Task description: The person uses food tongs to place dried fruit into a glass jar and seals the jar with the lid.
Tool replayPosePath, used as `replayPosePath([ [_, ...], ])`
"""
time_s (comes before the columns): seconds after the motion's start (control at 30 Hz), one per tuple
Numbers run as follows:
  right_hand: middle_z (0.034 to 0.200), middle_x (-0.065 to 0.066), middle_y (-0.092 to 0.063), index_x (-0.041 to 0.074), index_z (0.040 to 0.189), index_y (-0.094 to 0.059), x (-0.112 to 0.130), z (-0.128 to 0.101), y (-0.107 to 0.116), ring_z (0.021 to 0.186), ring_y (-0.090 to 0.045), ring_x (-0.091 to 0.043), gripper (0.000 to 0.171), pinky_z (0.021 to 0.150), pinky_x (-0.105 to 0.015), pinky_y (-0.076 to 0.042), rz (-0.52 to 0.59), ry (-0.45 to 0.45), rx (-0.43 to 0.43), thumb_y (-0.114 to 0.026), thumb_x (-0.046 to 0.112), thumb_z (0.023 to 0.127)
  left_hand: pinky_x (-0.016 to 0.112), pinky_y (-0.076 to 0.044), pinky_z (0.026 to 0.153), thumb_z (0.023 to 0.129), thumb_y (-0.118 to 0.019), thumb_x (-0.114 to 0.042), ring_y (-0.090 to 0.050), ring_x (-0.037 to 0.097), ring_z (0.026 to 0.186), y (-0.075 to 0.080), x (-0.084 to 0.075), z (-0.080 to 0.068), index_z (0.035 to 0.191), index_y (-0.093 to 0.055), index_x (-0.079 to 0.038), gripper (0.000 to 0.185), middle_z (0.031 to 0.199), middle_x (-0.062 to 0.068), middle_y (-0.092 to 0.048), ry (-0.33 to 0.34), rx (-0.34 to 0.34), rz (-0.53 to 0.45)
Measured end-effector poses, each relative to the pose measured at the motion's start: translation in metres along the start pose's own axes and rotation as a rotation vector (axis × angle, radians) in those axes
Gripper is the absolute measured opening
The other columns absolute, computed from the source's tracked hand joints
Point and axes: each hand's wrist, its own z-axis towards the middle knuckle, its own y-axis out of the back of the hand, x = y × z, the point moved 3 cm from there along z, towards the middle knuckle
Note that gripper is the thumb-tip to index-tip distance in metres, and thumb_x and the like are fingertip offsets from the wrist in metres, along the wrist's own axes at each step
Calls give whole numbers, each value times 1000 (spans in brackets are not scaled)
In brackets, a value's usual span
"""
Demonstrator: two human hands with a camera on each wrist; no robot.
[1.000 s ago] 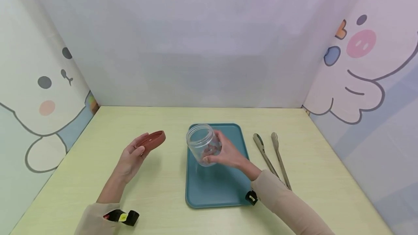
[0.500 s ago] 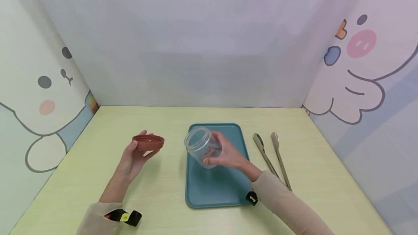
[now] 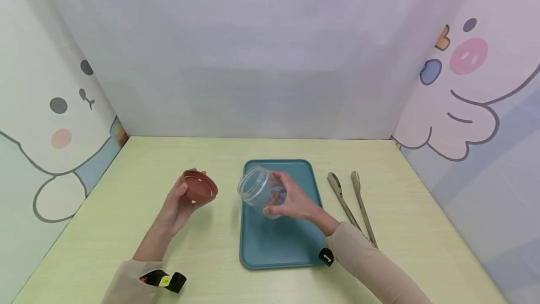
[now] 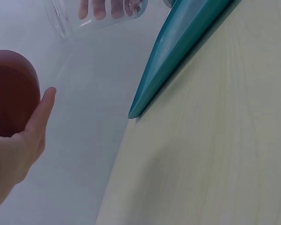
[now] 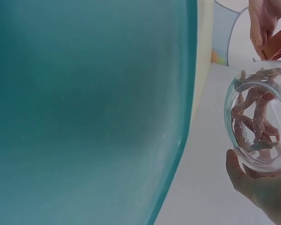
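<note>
Since a moment ago I have tipped the brown lid (image 3: 200, 186) in my left hand (image 3: 179, 203) so its hollow underside now faces the jar, and my right hand (image 3: 293, 198) has leaned the clear jar (image 3: 258, 189) further over, mouth toward the lid. From the head view both hands show at once: my left fingers curl round the lid's far rim with the thumb on the near edge, and my right fingers wrap the jar's body from behind, thumb beneath it, holding it just above the teal tray (image 3: 278, 243). The lid and jar mouth stand near each other but apart. Only my right wrist view looks through the jar's base (image 5: 258, 125), where pinkish-brown twisted pieces (image 5: 255, 119) lie heaped inside, with my thumb (image 5: 239, 171) pressed under the glass. My left wrist view shows what the others do not: the lid's smooth domed outside (image 4: 11, 93) resting against my palm, my thumb (image 4: 40, 112) straight beside it, and the tray's edge (image 4: 178, 61) off to the side. Metal tongs (image 3: 350, 203) lie on the table (image 3: 126, 229), well beyond my right fingers.
</note>
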Motion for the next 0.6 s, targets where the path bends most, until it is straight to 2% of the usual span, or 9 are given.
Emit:
replayPosePath([
  [0.13,124,-9,-38,12,134,-28,3,0,1,107,-45,-24,83,84,-40,-42,12,-9,-4,-76,23,67,43,-42,84,93,-35,-12,-41,27,110,-3,1,1,125,-34,-10,32,127,12,-36,-5,9,42],
  [0.3,123,-20,-38,0,132,-28,24,-3,5,106,-43,-36,80,82,-49,-41,56,11,0,-75,12,68,34,-47,78,92,-40,-9,-45,22,103,-7,2,1,124,-36,-11,32,120,12,-37,-3,-51,111],
  [0.4,122,-23,-38,-3,131,-28,34,-5,8,106,-42,-38,79,81,-50,-40,57,6,11,-74,9,68,30,-46,78,92,-42,-8,-43,20,103,-10,2,2,128,-38,-13,37,121,11,-34,20,-85,220],
  [0.5,121,-20,-40,-4,130,-29,37,-6,9,106,-43,-35,77,81,-48,-41,28,-6,20,-74,9,69,27,-44,81,93,-42,-8,-40,21,107,-15,3,3,135,-32,-12,44,127,14,-29,56,-78,352],
  [0.6,120,-20,-41,-3,130,-30,37,-7,9,103,-46,-34,76,80,-47,-42,9,1,23,-74,10,69,26,-44,81,92,-44,-10,-41,23,106,-18,4,5,138,-27,-10,49,127,17,-32,100,-71,527],
])
